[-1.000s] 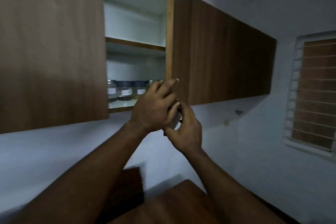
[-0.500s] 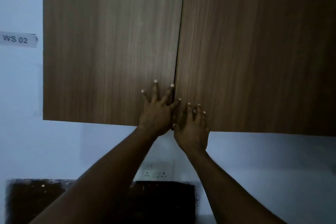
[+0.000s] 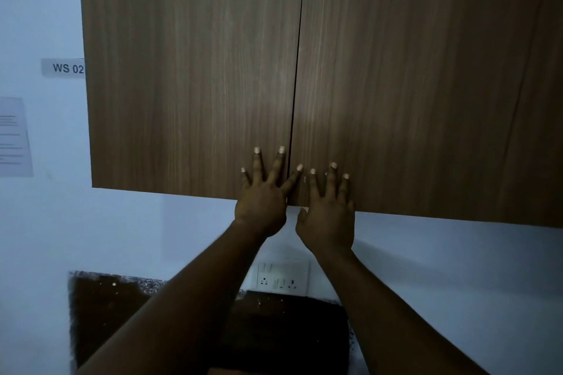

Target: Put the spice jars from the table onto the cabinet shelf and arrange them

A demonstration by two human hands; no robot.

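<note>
Fingers [image 3: 258, 166] spread wide, the left hand [image 3: 262, 207] presses flat on the low corner of the left door [image 3: 189, 70]. One finger reaches over the crack between the doors. The right hand [image 3: 327, 216] is just beside it, spread flat on the right door [image 3: 426, 70]. Both doors are closed, so the spice jars cannot be seen. Below the hands a white socket plate [image 3: 281, 278] sits on the wall, above a dark counter [image 3: 106, 313]. Far to the left is a "WS 02" label [image 3: 62, 67].

A white socket plate [image 3: 281, 278] is mounted on the wall [image 3: 441, 268] below the left grip [image 3: 262, 207]. A WS 02 label [image 3: 62, 67] and a printed sheet [image 3: 13, 137] are fixed well to its left. A dark speckled counter [image 3: 100, 313] is seen lower still.
</note>
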